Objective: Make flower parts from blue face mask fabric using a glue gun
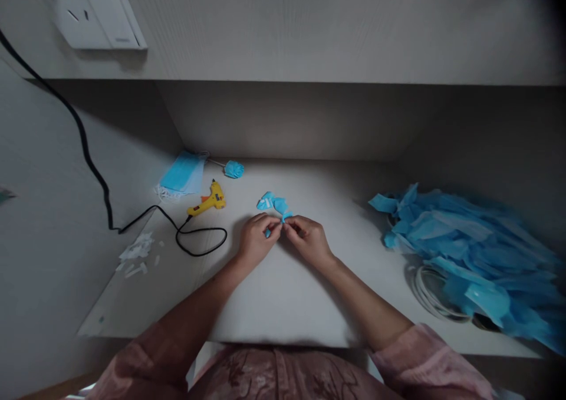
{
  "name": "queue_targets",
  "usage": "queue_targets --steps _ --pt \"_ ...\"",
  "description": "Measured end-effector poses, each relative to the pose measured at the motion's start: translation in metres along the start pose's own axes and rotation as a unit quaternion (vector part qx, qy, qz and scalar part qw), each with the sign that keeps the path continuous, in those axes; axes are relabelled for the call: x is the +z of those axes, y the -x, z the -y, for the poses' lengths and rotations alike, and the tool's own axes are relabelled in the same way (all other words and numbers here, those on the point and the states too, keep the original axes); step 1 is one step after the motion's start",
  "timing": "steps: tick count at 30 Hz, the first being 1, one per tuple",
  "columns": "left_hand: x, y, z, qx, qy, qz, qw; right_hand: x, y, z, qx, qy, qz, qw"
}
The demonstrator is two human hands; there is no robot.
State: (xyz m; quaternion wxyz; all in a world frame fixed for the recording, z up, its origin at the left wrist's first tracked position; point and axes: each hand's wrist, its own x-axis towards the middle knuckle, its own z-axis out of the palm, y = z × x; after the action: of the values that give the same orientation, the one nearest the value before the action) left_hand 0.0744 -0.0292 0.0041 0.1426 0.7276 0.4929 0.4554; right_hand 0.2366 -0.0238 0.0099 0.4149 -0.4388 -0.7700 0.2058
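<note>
My left hand [259, 235] and my right hand [309, 239] meet at the middle of the white desk. Both are closed, fingertips pinching a small piece of blue mask fabric [287, 216] between them. A bit of blue also shows among the left fingers. Just beyond my fingertips lie some cut blue fabric pieces [266, 201], one with a white strip on it. Farther back rests a blue fabric rose [234, 169] on a thin stem. To the left, a yellow glue gun [209, 200] lies on its side.
Flat blue face masks [182, 173] lie at the back left. The glue gun's black cord [82, 128] loops on the desk and climbs the left wall. White scraps [137, 246] lie at left. A large heap of blue fabric [473, 241] and coiled white wire [427, 291] fill the right.
</note>
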Motion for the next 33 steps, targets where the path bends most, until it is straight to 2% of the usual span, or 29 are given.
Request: queue_targets --steps 14,20,24,27,30,33 --pt "0.000 0.001 0.002 0.001 -0.016 0.010 1.000 -0.001 -0.001 0.001 -0.010 0.019 0.002 1.000" --pt "0.001 0.001 0.004 -0.035 0.019 0.020 0.999 0.000 0.000 -0.001 -0.004 0.013 -0.001 1.000" --pt "0.000 -0.001 0.005 -0.088 0.104 0.014 0.991 -0.001 -0.002 0.002 0.052 -0.073 0.004 0.996" --pt "-0.001 -0.005 0.008 -0.173 0.205 0.005 0.963 -0.004 -0.004 0.005 0.115 -0.199 0.011 0.973" --pt "-0.004 -0.009 0.011 -0.256 0.315 0.031 0.913 -0.006 -0.006 0.008 0.137 -0.277 0.005 0.951" --pt "-0.007 -0.011 0.010 -0.280 0.420 0.073 0.860 -0.007 -0.007 0.008 0.145 -0.298 0.011 0.943"
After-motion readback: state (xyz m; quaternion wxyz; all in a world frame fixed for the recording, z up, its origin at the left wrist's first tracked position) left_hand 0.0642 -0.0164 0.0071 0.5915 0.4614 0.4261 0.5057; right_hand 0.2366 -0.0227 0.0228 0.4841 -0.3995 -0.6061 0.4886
